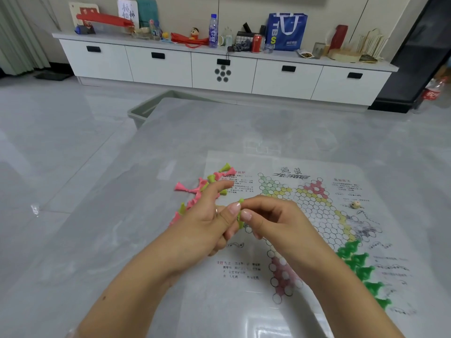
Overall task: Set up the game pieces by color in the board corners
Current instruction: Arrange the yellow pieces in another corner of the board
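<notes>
Hands meeting above board's point(317, 215) near-left part, over grey table point(122, 240). Left hand point(207, 223): index stretched out toward loose pile, other fingers curled in, thumb point(233, 209) pressed against yellow-green piece point(240, 215); ring on one finger. Right hand point(271, 218): fingers narrowed to a pinch, thumb and fingertips closed on same piece from the other side. Piece held upright between both hands, above board, tip showing at top, base at bottom; possibly more than one piece in the grip, fingers hiding the middle.

Loose pile point(202, 189) lying on table at board's left edge, partly behind left hand: pink pieces point(181, 186), roughly seven or eight visible; yellow-green ones mixed in, about four visible. Exact count not possible, several overlapping or covered.

Green pieces point(358, 262) standing in board's right corner, roughly eight to ten, packed touching one another. Small die point(355, 204) resting on board's far right margin, well apart from hands. Board lying flat, printed hexagon of white circles with coloured corners; pink corners and pale-green corner unfilled.
</notes>
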Available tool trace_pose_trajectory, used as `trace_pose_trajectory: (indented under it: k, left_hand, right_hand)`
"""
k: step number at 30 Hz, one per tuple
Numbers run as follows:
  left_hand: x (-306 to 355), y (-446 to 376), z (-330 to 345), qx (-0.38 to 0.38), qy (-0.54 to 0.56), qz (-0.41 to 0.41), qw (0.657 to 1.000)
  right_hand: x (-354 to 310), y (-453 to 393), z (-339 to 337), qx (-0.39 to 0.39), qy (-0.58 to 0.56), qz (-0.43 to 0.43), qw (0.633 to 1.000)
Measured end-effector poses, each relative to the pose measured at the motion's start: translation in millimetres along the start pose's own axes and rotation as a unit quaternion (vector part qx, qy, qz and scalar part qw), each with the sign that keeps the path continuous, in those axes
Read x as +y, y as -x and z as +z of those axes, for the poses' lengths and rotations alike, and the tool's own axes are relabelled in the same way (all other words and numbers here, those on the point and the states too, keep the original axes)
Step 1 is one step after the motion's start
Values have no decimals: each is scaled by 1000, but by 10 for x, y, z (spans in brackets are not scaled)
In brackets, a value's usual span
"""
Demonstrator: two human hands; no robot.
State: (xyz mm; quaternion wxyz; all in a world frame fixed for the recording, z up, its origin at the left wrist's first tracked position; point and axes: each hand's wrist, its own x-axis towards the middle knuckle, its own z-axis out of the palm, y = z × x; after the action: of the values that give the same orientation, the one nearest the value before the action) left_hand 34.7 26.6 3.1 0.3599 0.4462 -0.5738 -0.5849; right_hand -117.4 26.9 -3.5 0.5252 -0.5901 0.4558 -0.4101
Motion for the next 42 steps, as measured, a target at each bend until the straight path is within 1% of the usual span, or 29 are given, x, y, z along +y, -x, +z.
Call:
trace_pose_trajectory:
  k: [3, 6, 8, 9, 10, 12, 13, 14, 17, 21, 23, 27, 37, 42]
  left_hand:
    - [-16, -16, 19, -8, -10, -9, 1000]
    - [-21, -21, 31, -18, -23, -21, 999]
    - [-3, -19, 41, -2, -33, -30, 999]
    - [5, -23, 38, 19, -35, -35, 999]
    - [5, -31, 28, 44, -35, -40, 998]
    - [-12, -47, -9, 82, -36, -55, 994]
    - [-30, -55, -29, 92, -38, -62, 993]
    - [-48, -64, -46, 98, -40, -71, 992]
    - [-59, -71, -73, 105, -33, -100, 989]
    - [5, -68, -74, 110, 14, -124, 986]
    - [7, -63, -84, 112, 2, -124, 986]
    - [-10, -56, -93, 118, -26, -122, 985]
    - [35, -8, -122, 98, 1, -65, 993]
    - [27, -17, -133, 110, 2, -45, 993]
  right_hand:
    - [8, 2, 1, -14, -20, -11, 1000]
    - [9, 9, -5, -9, -36, -11, 999]
    - [16, 1, -15, 17, -33, -7, 999]
    - [32, -12, -33, 48, -21, -4, 999]
    - [62, -27, -63, 91, 7, 1, 996]
    - [125, -47, -132, 173, 110, 14, 979]
    - [153, -42, -160, 193, 168, 21, 967]
    - [180, -32, -176, 196, 218, 27, 956]
    - [241, 16, -144, 161, 322, 30, 932]
    - [294, 24, -84, 127, 394, 1, 910]
    - [313, 21, -86, 115, 420, -10, 900]
    - [338, 13, -75, 114, 423, -8, 899]
    - [350, 7, -29, 115, 429, -12, 896]
    - [341, 13, -33, 113, 425, -15, 898]
